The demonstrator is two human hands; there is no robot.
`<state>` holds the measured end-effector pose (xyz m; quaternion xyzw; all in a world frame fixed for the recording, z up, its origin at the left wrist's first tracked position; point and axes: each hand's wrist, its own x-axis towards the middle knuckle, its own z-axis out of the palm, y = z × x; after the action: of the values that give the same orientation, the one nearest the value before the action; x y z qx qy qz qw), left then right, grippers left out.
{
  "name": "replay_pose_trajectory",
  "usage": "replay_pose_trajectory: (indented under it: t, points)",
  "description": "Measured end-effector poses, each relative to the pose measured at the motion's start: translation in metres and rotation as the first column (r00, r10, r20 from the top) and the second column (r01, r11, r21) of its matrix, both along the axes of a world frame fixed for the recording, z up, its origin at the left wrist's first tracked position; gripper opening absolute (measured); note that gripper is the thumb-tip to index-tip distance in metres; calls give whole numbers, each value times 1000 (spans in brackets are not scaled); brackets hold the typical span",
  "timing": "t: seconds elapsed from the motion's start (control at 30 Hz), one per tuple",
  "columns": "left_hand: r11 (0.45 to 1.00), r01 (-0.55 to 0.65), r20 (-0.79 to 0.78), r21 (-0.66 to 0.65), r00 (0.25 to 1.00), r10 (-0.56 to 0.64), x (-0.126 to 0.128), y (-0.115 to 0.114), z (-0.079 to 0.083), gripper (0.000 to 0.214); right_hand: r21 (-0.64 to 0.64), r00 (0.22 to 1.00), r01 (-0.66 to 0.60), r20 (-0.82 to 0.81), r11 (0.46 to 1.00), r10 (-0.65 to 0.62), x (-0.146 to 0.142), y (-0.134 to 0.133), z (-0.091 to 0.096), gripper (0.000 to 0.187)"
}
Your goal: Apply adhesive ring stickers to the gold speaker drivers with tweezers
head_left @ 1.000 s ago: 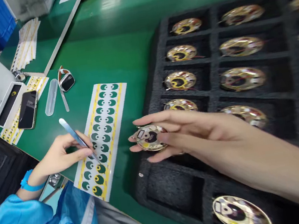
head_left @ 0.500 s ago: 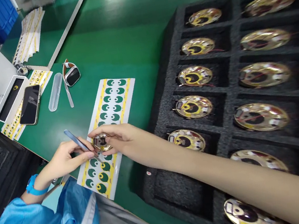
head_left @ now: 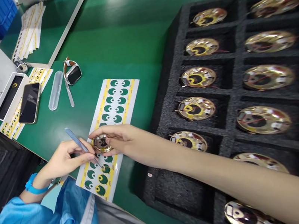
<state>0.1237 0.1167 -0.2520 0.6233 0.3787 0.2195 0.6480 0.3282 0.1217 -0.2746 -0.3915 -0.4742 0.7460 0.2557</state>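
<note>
My left hand (head_left: 70,156), closed in a pinch, holds a pair of blue-grey tweezers (head_left: 75,138). Their tips point down at a yellow sticker near the lower part of a white sticker sheet (head_left: 114,106). Dark green round shapes and yellow strips run along this sheet. In my right hand (head_left: 119,137) is a small gold-coloured round housing (head_left: 101,144) with a dark centre, gripped between thumb and fingers just above the sheet. Both hands nearly meet there. My right fingers partly cover the housing's edge.
A black foam tray (head_left: 161,98) with gold oval housings in its compartments stands at the right, under my right forearm. To the left lie a phone (head_left: 30,103), a clear plastic case (head_left: 55,91), a watch (head_left: 73,74) and a white box (head_left: 8,96). More sheets (head_left: 29,30) lie farther back.
The tweezers' tips have shifted slightly down and stay at the sheet. The view has moved a little; my right hand keeps its grip on the housing.
</note>
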Motion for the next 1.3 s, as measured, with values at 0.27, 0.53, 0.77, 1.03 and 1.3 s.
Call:
replay_pose_trajectory:
  t: [0.27,0.53,0.77,1.03,1.3]
  points:
    - [984,-179,458,8,875,155,22,19,43,20,24,992,85,-95,996,-83,12,-3,21,21]
    - [998,-64,280,19,958,56,90,54,54,31,34,949,218,-242,975,-204,71,-32,48,27]
    - [996,54,217,-74,975,-37,106,51,30,27,-6,935,230,-278,973,-223,92,-49,29,30]
    - [997,61,162,-38,985,-54,105,49,29,22,27,929,213,-316,977,-194,90,-50,27,28]
    - [997,70,133,-10,989,-68,106,50,32,24,49,953,210,-236,977,-193,93,-51,30,30]
